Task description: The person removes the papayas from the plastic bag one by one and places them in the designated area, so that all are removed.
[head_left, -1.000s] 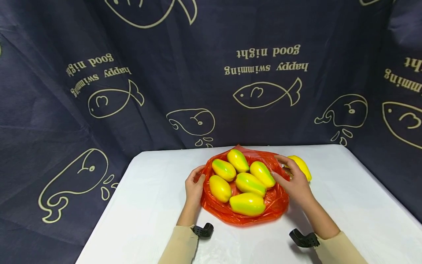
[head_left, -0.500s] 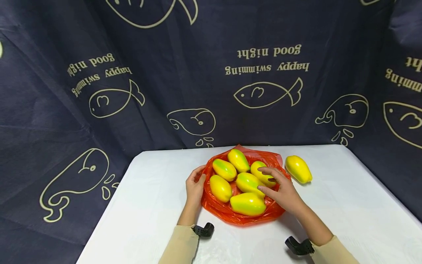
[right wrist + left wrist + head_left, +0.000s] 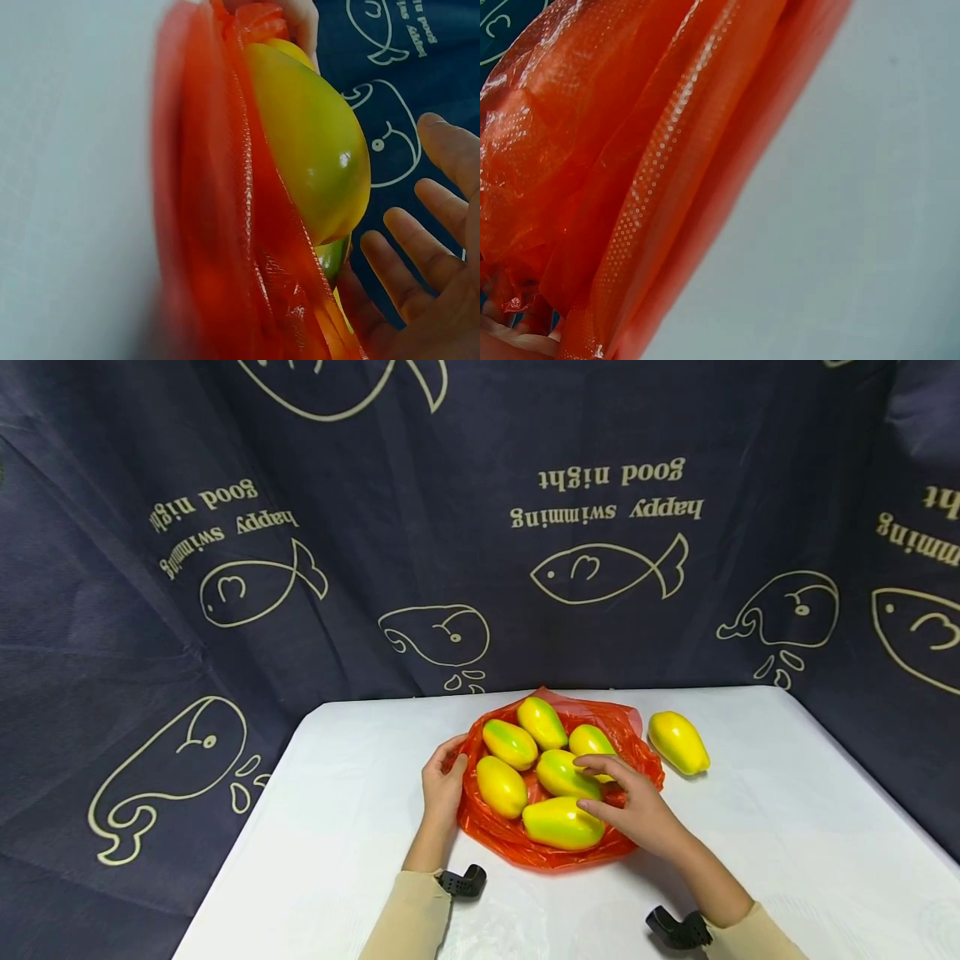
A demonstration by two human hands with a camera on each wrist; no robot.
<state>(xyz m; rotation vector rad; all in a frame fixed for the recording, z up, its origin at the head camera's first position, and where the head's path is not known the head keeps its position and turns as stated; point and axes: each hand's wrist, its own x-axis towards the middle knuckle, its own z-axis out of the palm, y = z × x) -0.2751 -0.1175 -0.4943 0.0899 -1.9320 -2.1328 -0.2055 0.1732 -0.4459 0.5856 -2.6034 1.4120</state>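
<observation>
A red plastic bag (image 3: 543, 860) lies spread wide on the white table, holding several glossy yellow-green fruits shaped like papayas. My left hand (image 3: 442, 785) grips the bag's left rim, thumb on the inner side; red film fills much of the left wrist view. Over the bag's right side is my right hand (image 3: 637, 810), fingers parted around nothing. Its fingertips overlap the middle papaya (image 3: 564, 774) and come close to the front papaya (image 3: 562, 823) in the head view. In the right wrist view the spread fingers stand beside a papaya (image 3: 311, 142) and hold nothing.
One loose papaya (image 3: 678, 743) lies on the white table (image 3: 765, 827), right of the bag. Behind the table hangs a dark blue curtain (image 3: 480, 560) printed with fish and whales. Each wrist carries a small black camera mount.
My right hand has moved left and nearer to me, from the bag's right rim beside the loose papaya to over the papayas in the bag. The left hand stays at the rim.
</observation>
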